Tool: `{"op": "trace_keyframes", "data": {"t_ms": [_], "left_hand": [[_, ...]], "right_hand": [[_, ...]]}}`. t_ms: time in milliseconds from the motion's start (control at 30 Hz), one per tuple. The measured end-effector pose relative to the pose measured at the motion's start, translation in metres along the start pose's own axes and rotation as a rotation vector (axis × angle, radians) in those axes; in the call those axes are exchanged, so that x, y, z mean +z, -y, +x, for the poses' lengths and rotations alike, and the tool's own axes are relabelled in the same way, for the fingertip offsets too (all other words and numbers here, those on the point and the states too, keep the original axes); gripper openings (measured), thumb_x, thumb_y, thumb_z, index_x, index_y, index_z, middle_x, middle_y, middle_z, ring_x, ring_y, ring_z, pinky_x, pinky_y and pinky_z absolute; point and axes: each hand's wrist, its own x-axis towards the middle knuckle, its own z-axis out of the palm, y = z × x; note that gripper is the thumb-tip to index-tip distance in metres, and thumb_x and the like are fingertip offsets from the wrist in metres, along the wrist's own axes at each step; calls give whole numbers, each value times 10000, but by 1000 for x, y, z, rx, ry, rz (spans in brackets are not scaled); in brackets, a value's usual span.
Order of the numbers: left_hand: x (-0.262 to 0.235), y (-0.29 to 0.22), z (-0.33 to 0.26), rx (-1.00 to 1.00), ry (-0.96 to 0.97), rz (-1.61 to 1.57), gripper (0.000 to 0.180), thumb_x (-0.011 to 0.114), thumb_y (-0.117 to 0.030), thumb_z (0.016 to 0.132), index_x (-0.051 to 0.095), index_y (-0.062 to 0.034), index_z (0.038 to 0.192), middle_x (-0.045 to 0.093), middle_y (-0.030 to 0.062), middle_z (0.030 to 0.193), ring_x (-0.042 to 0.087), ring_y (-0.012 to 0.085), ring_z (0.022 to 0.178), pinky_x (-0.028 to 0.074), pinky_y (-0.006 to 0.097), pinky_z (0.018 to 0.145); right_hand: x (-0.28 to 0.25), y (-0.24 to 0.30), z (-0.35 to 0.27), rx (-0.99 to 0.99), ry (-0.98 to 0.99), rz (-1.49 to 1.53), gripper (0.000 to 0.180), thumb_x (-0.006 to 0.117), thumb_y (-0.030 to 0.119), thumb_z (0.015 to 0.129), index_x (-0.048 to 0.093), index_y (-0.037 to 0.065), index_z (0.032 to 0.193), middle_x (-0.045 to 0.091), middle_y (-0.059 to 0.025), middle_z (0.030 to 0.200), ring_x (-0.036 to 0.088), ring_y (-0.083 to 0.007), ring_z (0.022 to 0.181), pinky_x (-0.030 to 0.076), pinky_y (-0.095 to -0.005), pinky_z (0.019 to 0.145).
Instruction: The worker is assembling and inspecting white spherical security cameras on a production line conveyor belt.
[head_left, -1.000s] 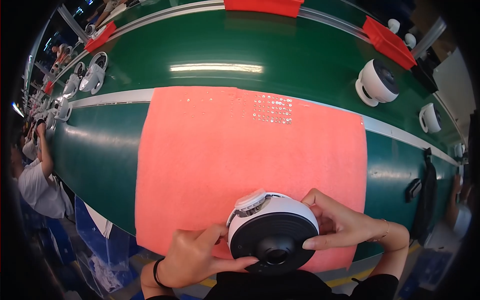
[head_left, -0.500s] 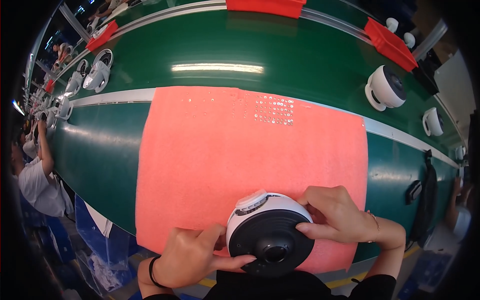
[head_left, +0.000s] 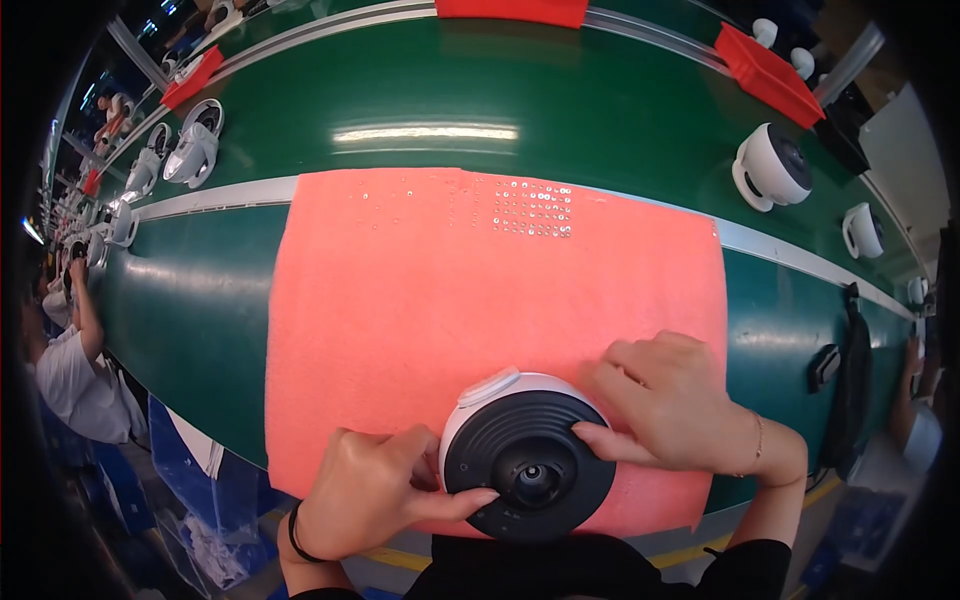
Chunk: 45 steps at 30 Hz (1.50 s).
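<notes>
A round white security camera [head_left: 540,450] with a black front and a central lens rests near the front of the pink foam mat [head_left: 400,330], its face tilted up toward me. A small white piece stands out at its upper left rim. My left hand [head_left: 375,490] grips the lower left edge, thumb over the black face and fingers at the side. On the upper right, my right hand [head_left: 670,405] has its thumb on the black face, with curled, slightly blurred fingers by the white shell. Rows of small screws [head_left: 535,208] stand in the mat's far part.
More white cameras stand on the green belt, one at right [head_left: 772,168] and several at left [head_left: 193,150]. Red trays [head_left: 765,75] line the far side. A dark strap [head_left: 853,370] and a small black object [head_left: 825,367] lie at right. A co-worker [head_left: 85,370] sits at far left.
The camera has turned slightly and its face tips further up, showing the lens. My right hand has shifted upward, its fingers loosened a little around the shell. My left hand keeps its grip.
</notes>
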Motion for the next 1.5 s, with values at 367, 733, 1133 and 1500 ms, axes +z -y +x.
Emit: {"op": "trace_keyframes", "data": {"t_ms": [367, 733, 1133, 1500], "left_hand": [[3, -10, -7, -52, -23, 45, 367, 818, -271, 530, 562, -23, 617, 564, 57, 469, 582, 145, 418, 442, 213, 424], [7, 6, 5, -141, 162, 66, 430, 785, -350, 593, 599, 2, 756, 604, 95, 562, 619, 199, 514, 492, 274, 502], [1, -6, 10, 271, -111, -378, 888, 780, -201, 602, 314, 104, 1294, 598, 192, 1031, 609, 236, 948, 521, 336, 766], [-32, 29, 72, 403, -244, -993, 753, 709, -173, 595, 406, 63, 1243, 533, 162, 1147, 528, 253, 1065, 420, 359, 925]], "right_hand": [[2, 36, -2, -515, -155, 346, 270, 623, 166, 728, 602, 32, 961, 575, -133, 1061, 551, -242, 918, 424, -346, 746], [28, 8, -12, 55, 35, 864, 680, 680, 291, 773, 290, -5, 1245, 451, -196, 1202, 486, -293, 1100, 417, -375, 883], [4, 27, 13, 64, -330, 737, 698, 778, 297, 658, 293, 29, 1084, 544, -211, 1015, 568, -298, 984, 447, -341, 803], [-25, 15, 52, -37, -456, 1027, 902, 777, 266, 644, 191, 46, 1294, 389, -198, 1271, 403, -289, 1199, 373, -405, 933]]}}
